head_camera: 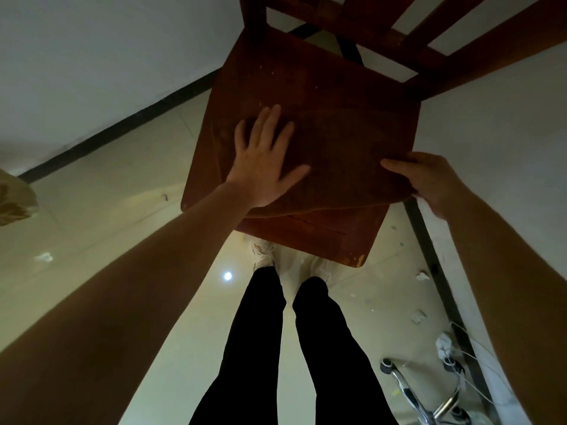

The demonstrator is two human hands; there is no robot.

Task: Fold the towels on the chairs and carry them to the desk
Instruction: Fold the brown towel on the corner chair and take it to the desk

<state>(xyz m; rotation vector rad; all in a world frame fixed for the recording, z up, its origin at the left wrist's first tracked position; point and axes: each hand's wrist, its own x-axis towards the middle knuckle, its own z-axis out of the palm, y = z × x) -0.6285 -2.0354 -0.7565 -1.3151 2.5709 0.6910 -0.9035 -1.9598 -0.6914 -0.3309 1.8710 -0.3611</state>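
- A wooden chair (276,75) stands in a corner of the room, seen from above, with its slatted backrest (399,32) at the far side.
- A brown towel (343,154) lies on the chair's seat and covers most of its middle and right part. It is close in colour to the wood, and in the dim light its folds are hard to tell.
- A curved edge of cloth runs across the far part of the towel. The near edge lies just short of the seat's front rim.
- The left hand (264,157) lies flat on the towel's left part, palm down, with the fingers straight and spread and the thumb held out to the side.
- The right hand (429,182) pinches the towel at its near right edge. The thumb lies on top of the cloth and the fingers curl beneath it.
- The person's legs (260,332) in dark trousers and pale shoes (262,256) stand just in front of the seat on a glossy tiled floor (122,210).
- A chrome swivel-chair base (429,403) with castors sits at the lower right, near thin white cords by the wall.
- A pale patterned cloth (15,200) shows at the left edge.
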